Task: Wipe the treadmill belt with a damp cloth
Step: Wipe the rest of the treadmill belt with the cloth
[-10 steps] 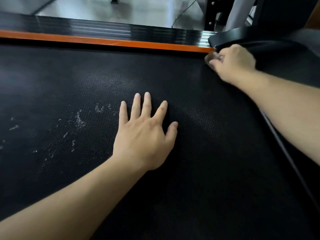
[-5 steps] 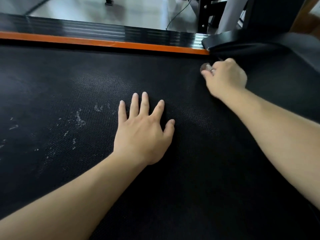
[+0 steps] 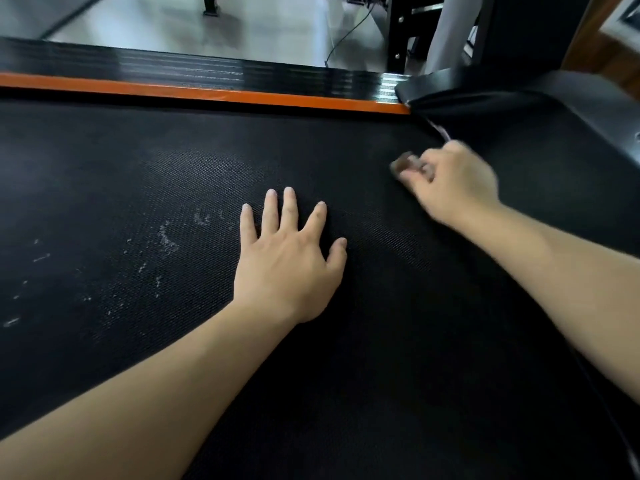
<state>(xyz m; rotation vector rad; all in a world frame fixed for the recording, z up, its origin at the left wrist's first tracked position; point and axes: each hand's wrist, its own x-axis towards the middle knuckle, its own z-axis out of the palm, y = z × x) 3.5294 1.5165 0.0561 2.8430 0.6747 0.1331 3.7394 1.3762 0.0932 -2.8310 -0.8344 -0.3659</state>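
Observation:
The black textured treadmill belt [image 3: 145,188] fills most of the view, with whitish dusty smears [image 3: 166,239] left of centre. My left hand [image 3: 287,261] lies flat on the belt, fingers spread and straight. My right hand [image 3: 450,183], blurred by motion, grips a small wadded greyish-brown cloth [image 3: 405,164] that pokes out past its knuckles and touches the belt near the far right corner.
An orange strip [image 3: 207,93] and a black ribbed side rail [image 3: 173,69] border the belt's far edge. A black motor cover [image 3: 568,109] and an upright post [image 3: 446,32] stand at the right. Grey floor with a cable lies beyond.
My right hand with the cloth has slid from the far right corner by the orange strip back toward me along the belt. My left hand has stayed flat in place.

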